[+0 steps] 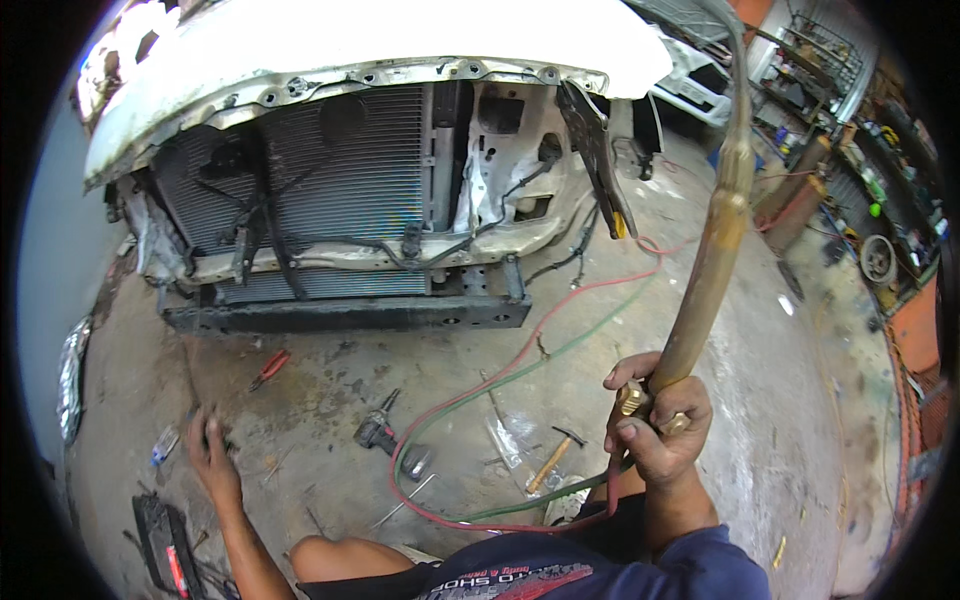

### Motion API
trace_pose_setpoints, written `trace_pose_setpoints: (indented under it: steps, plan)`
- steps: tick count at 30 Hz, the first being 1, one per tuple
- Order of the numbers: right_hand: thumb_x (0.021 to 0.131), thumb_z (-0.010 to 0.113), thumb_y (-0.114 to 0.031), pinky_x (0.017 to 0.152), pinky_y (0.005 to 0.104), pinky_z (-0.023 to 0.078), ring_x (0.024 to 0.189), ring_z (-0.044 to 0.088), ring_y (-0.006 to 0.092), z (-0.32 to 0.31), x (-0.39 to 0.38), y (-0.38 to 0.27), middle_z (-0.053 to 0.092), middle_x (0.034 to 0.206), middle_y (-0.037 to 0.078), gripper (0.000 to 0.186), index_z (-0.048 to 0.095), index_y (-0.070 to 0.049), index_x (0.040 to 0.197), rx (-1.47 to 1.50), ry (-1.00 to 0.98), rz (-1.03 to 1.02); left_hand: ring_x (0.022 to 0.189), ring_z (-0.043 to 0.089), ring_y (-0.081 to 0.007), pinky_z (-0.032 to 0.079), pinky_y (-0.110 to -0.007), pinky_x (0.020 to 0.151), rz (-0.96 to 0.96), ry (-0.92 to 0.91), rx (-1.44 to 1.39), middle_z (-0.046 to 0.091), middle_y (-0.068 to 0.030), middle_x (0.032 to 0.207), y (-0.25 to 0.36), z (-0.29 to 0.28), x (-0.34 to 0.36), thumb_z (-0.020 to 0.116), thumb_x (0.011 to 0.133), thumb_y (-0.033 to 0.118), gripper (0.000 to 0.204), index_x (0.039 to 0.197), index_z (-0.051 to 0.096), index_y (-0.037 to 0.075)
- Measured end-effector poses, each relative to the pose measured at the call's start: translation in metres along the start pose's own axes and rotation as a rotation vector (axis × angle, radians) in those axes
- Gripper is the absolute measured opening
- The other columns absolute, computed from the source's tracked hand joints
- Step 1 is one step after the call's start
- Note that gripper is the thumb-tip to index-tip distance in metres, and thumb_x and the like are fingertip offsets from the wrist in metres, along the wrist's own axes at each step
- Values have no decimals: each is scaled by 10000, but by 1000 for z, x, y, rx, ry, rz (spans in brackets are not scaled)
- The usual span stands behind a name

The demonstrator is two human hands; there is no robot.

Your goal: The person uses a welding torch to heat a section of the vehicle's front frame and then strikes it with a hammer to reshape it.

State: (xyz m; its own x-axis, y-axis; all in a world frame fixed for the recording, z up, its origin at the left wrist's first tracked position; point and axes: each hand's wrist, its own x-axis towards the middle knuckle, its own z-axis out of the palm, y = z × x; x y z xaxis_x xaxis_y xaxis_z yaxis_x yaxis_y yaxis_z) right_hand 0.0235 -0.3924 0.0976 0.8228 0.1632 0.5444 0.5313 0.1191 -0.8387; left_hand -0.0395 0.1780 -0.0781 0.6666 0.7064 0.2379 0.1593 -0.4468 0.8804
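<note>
My right hand [672, 425] is wrapped round the base of a gas torch [708, 270], raised at the right. Brass valve knobs [632, 398] show beside the fingers. A red hose [530, 345] and a green hose [575, 340] run from the torch base in a loop over the floor. At the left, low over the concrete, my left hand [212, 455] has its fingers stretched out. A thin dark line lies just beyond its fingertips; whether it is a rod I cannot tell. Nearest to that hand is a small clear bottle-like item [164, 446].
Ahead stands a white car front with its radiator [350, 160] exposed and a dark lower crossbar [350, 312]. Red-handled pliers [269, 370], a cordless impact tool [385, 435] and a hammer [556, 462] lie on the floor. Cluttered shelves [880, 170] line the right.
</note>
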Motion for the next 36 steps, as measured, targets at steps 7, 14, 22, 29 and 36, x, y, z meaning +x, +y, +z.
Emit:
trace_pose_setpoints:
  steps: [7, 14, 22, 29, 36]
  plan:
    - [846, 749, 87, 597, 279, 549, 732, 707, 150, -47, -26, 29, 693, 1133, 281, 293, 513, -75, 908, 16, -57, 326, 908, 712, -171, 555, -289, 721, 370, -508, -302, 701, -101, 1041, 274, 113, -55, 650, 1056, 155, 305, 1287, 741, -21]
    - [850, 703, 131, 533, 246, 585, 646, 676, 112, -73, -20, 16, 666, 1174, 277, 300, 496, -81, 897, -54, -187, 244, 895, 739, -158, 560, -274, 651, 186, -503, -505, 724, -95, 1092, 338, 173, -86, 628, 1093, 168, 325, 1347, 710, -17]
    - [828, 762, 44, 765, 350, 545, 968, 717, 224, -69, 19, -31, 672, 868, 101, 241, 549, -61, 870, -20, -50, 450, 880, 752, -169, 558, -274, 649, 93, -460, -501, 758, -100, 1083, 339, 195, -92, 622, 1098, 181, 341, 1359, 703, -23]
    - [817, 765, 35, 778, 373, 545, 958, 737, 289, -65, 18, -11, 626, 802, 97, 243, 552, -69, 870, -91, -74, 343, 853, 752, -152, 554, -244, 628, 109, -381, -555, 766, -110, 1047, 339, 210, -105, 614, 1092, 184, 354, 1365, 685, -32]
    - [810, 768, 22, 774, 378, 547, 947, 748, 286, -60, 25, 1, 631, 795, 100, 243, 553, -72, 874, -89, -52, 324, 862, 759, -157, 563, -239, 621, 123, -401, -530, 767, -116, 1073, 338, 216, -103, 633, 1088, 217, 383, 1380, 675, -27]
